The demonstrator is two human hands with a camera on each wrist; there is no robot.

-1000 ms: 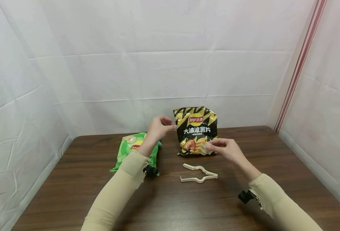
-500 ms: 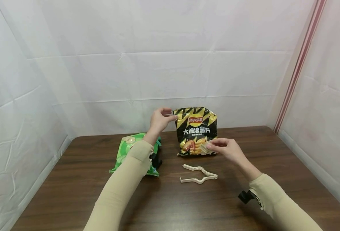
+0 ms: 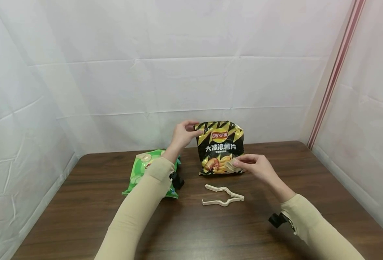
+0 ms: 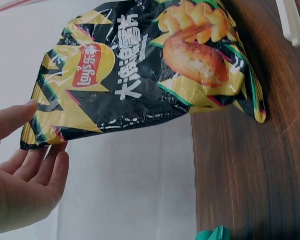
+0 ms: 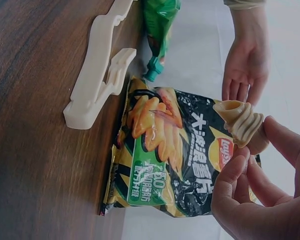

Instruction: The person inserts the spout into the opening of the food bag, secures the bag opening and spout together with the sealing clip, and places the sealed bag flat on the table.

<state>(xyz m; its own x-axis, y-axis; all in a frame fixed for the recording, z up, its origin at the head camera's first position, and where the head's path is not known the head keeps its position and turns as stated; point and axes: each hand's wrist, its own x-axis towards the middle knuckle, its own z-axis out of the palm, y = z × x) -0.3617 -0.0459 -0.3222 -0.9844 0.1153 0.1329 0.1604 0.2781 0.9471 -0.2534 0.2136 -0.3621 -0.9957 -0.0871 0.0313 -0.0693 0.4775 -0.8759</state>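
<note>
A black and yellow chip bag (image 3: 220,148) stands upright near the back of the table. My left hand (image 3: 183,134) has its upper left corner between the thumb, in front, and the fingers, partly behind, also seen in the left wrist view (image 4: 27,180). With thumb and fingertips my right hand (image 3: 254,167) pinches a small cream, hollow spout-like piece with spiral ridges (image 5: 239,122), just in front of the bag's lower right. An opened cream bag clip (image 3: 224,196) lies on the table before the bag, apart from both hands.
A green chip bag (image 3: 141,169) lies at the left, partly covered by the left forearm; a teal piece (image 5: 153,69) shows at its end. White sheeting (image 3: 178,83) stands behind the wooden table (image 3: 191,231) and along its sides.
My left hand has risen and moved right to the black bag's upper corner, where thumb and fingers now take it. The right hand with the spout-like piece has hardly moved.
</note>
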